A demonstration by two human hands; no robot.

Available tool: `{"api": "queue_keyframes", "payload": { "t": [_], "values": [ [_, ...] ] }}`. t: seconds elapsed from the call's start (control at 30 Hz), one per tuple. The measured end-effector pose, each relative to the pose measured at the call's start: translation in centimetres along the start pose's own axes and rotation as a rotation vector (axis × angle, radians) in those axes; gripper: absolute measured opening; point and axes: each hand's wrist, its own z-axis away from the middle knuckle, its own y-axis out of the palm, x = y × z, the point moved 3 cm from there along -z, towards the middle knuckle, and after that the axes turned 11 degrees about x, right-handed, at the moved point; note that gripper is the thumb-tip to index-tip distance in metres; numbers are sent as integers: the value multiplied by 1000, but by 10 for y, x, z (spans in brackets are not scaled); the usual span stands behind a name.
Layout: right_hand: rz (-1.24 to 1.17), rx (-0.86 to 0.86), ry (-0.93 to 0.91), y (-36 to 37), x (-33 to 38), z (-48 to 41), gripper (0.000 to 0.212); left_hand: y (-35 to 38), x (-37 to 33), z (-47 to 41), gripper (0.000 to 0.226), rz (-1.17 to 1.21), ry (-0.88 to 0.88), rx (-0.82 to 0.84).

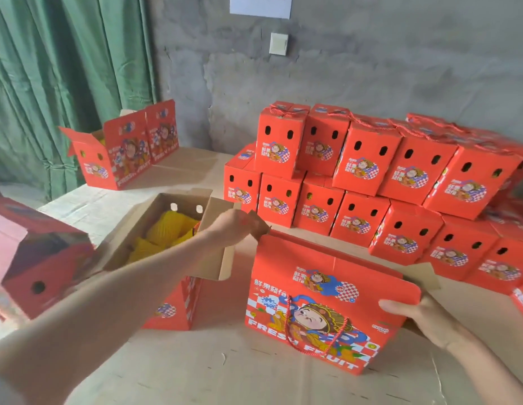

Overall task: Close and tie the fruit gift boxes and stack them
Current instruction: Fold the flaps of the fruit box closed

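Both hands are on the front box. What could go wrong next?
The left hand has a grip on only a corner flap of the front box, the right hand on one edge; the box could twist or the flap tear. Its rope handle hangs loose and may snag. The left forearm crosses the open box and could knock it.

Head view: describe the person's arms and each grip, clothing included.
The left forearm and right forearm are bare, unsleeved. A pale grey fabric edge, probably a sleeve, shows at the lower left corner. The left grip and right grip wear no gloves; no watch, ring or bracelet is visible, though the left grip is blurred.
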Motion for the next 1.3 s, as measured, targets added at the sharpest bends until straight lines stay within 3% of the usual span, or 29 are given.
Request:
{"api": "queue_keyframes", "payload": {
  "t": [0.1,0.2,0.3,0.4,0.5,0.6,0.63,0.7,0.77,0.83,0.93,1.03,1.13,1.2,1.3],
  "values": [
    [152,-289,-33,11,-10,8,44,54,-12,-3,22,627,80,102],
    [48,-352,-111,21,-17,17,32,77,5,4,24,1037,9,206],
    [-30,-344,-123,33,-15,26,31,94,22,11,35,1130,163,306],
    [-60,-315,-143,28,-14,37,23,106,27,25,30,1247,149,375],
    [-99,-290,-161,28,-14,42,31,112,28,26,27,1239,61,126],
    [-272,-203,-206,22,-19,44,80,116,34,32,23,1178,72,-113],
    [-407,-187,-211,17,-22,46,84,118,35,37,21,1181,76,-125],
    [-481,-225,-187,3,-25,45,67,116,36,44,14,1178,90,-143],
    [-156,-224,-162,-8,-14,40,30,109,36,41,18,1118,117,-159],
    [137,-137,-165,-17,2,29,43,107,41,31,23,1085,97,-172],
    [253,-72,-214,-30,24,10,67,105,47,23,44,1029,57,-235],
    [521,-184,-135,-43,22,-11,48,97,51,23,68,983,74,-345],
    [951,-137,154,-47,6,-18,39,96,46,25,93,1037,171,-298],
    [1057,-150,208,-45,0,-16,40,99,38,27,89,1108,309,-174],
    [1135,-305,165,-38,7,-6,48,88,24,23,57,730,420,58]
  ]
}}
